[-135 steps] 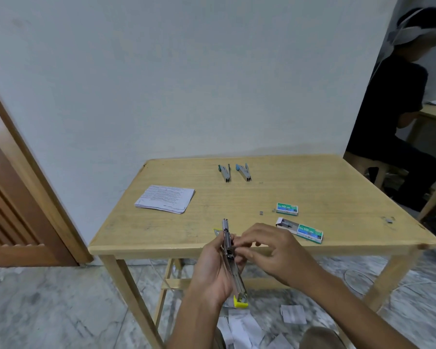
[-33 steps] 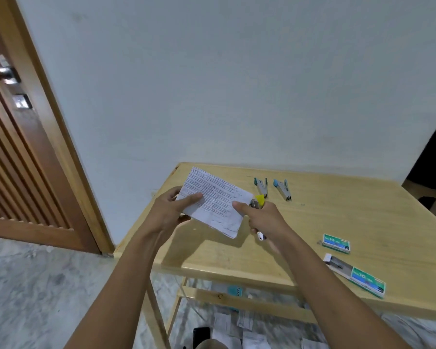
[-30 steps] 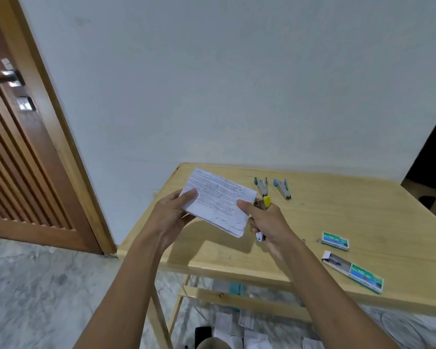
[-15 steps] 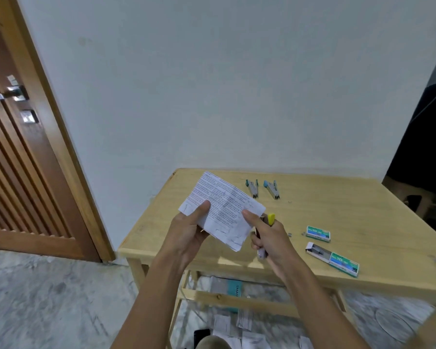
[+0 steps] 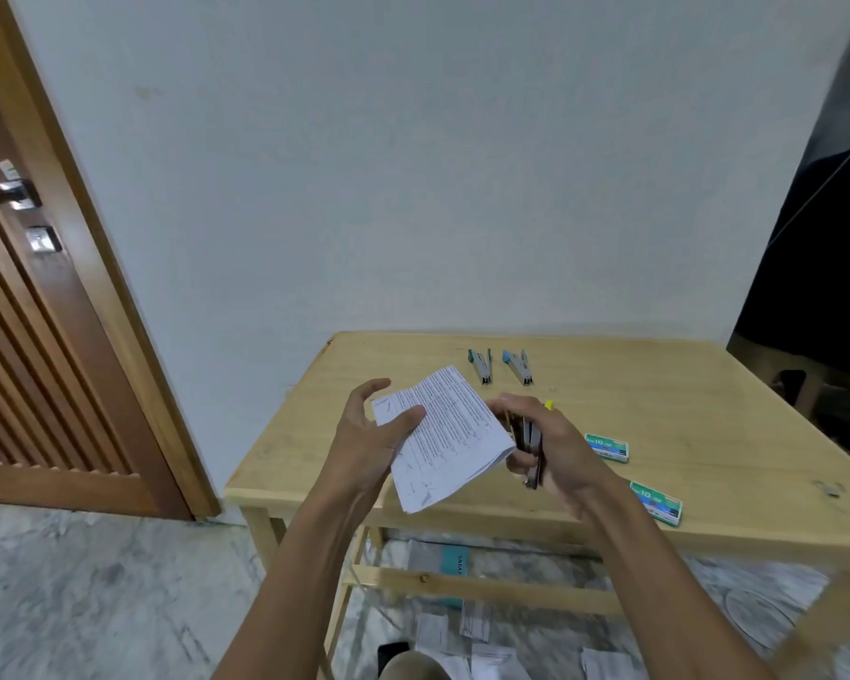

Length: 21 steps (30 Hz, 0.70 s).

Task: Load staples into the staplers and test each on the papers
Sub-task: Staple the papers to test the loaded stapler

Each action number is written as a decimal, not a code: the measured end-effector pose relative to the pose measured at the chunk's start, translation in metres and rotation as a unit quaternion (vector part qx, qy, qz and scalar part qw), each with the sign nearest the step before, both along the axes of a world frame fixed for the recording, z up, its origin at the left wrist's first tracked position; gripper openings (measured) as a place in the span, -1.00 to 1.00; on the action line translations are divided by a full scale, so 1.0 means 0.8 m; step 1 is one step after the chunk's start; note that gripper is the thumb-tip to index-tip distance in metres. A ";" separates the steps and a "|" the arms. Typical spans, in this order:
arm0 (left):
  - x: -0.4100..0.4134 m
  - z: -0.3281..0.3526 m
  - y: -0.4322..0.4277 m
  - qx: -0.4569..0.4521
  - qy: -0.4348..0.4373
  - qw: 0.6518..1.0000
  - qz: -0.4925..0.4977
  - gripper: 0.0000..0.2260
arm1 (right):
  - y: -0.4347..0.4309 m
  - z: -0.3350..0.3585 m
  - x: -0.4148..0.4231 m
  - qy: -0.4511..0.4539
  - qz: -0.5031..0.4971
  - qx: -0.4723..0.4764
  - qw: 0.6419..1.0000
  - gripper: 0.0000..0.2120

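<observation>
The stack of printed papers (image 5: 450,444) is held in the air above the near edge of the bench (image 5: 683,409). The left hand (image 5: 371,444) pinches its left edge, thumb on top. Against the papers' right edge, the right hand (image 5: 560,458) is curled round a yellow-tipped stapler (image 5: 533,446). Beyond the papers, two blue staplers (image 5: 480,366) lie side by side on the bench. Right of the papers lie a staple box (image 5: 607,446) and a second box (image 5: 656,502). Below the papers, loose sheets (image 5: 462,630) litter the floor.
</observation>
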State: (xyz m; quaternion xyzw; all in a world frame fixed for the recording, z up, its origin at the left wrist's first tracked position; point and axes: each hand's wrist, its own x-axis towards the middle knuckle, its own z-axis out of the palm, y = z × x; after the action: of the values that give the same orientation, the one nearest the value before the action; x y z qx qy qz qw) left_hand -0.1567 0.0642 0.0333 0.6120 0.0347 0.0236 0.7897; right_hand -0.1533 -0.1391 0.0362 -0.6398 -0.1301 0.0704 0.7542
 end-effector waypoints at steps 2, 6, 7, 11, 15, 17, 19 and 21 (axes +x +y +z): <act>-0.001 -0.002 0.001 0.032 -0.018 0.999 0.016 -0.69 | -0.001 0.002 -0.004 -0.023 0.006 -0.062 0.998 -0.70; -0.011 0.004 -0.002 0.127 -0.051 0.991 -0.013 -0.87 | 0.001 0.002 -0.010 -0.078 -0.030 -0.158 0.984 -0.68; -0.014 0.006 -0.002 0.183 -0.064 0.980 -0.035 -0.85 | 0.001 0.004 -0.011 -0.083 -0.039 -0.150 0.984 -0.66; -0.021 0.009 0.006 0.349 -0.087 0.924 -0.130 -0.70 | 0.000 0.008 -0.011 -0.079 -0.059 -0.081 0.992 -0.90; -0.021 0.011 0.010 0.347 -0.131 0.920 -0.129 -0.91 | 0.002 0.002 -0.008 -0.095 -0.093 -0.133 0.982 -0.82; -0.021 0.014 0.014 0.342 -0.137 0.920 -0.135 -0.89 | -0.001 0.000 -0.005 -0.102 -0.113 -0.147 0.977 -0.78; -0.022 0.016 0.019 0.340 -0.131 0.917 -0.165 -0.90 | -0.004 0.004 -0.006 -0.100 -0.075 -0.164 0.979 -0.80; -0.021 0.017 0.021 0.292 -0.108 0.937 -0.157 -0.91 | -0.004 0.007 -0.011 -0.104 -0.043 -0.181 0.977 -0.96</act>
State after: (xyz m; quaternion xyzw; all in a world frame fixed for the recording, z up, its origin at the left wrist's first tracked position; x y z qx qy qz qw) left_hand -0.1736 0.0810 0.0465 0.8070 -0.1558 -0.0256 0.5690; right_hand -0.1621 -0.1420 0.0417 -0.7743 -0.1650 -0.0067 0.6109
